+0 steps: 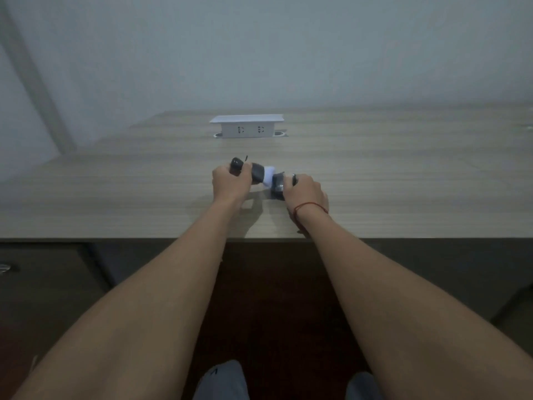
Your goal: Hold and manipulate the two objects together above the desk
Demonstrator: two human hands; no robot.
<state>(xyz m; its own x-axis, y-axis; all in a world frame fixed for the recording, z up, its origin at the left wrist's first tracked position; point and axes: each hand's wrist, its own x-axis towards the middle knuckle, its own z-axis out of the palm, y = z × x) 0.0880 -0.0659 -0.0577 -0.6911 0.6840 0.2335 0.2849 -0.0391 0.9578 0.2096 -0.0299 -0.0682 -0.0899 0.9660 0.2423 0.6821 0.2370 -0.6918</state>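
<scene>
A pale wall (pixel 259 47) fills the upper half of the frame, with a darker vertical strip (pixel 31 76) slanting down its upper left. Below it a wood-grain desk (pixel 403 174) spans the middle band from edge to edge, its front edge running straight across just under centre. Beneath the edge lie a dark cabinet front (pixel 49 281) at lower left and shadowed floor, and the person's knees show at the bottom centre.

At upper centre of the desk a white pop-up socket box (pixel 247 127) stands raised from its slot, lid up, two outlets facing the person; nothing is plugged in.

Both forearms reach in from the bottom corners and meet at mid-frame. The left hand (pixel 229 183) is curled round a small black object (pixel 237 164), apparently a plug or adapter, its end poking out above the knuckles with a thin black strand beside it. The right hand (pixel 304 192), a red string at the wrist, is closed on the other end of a dark bundle (pixel 278 186) that rests on the desk. Between the hands a black and white section (pixel 263 176) bridges the gap, so the two grips seem to hold one item at opposite ends, possibly to pull it apart or unwrap it. Blur hides what exactly it is.
</scene>
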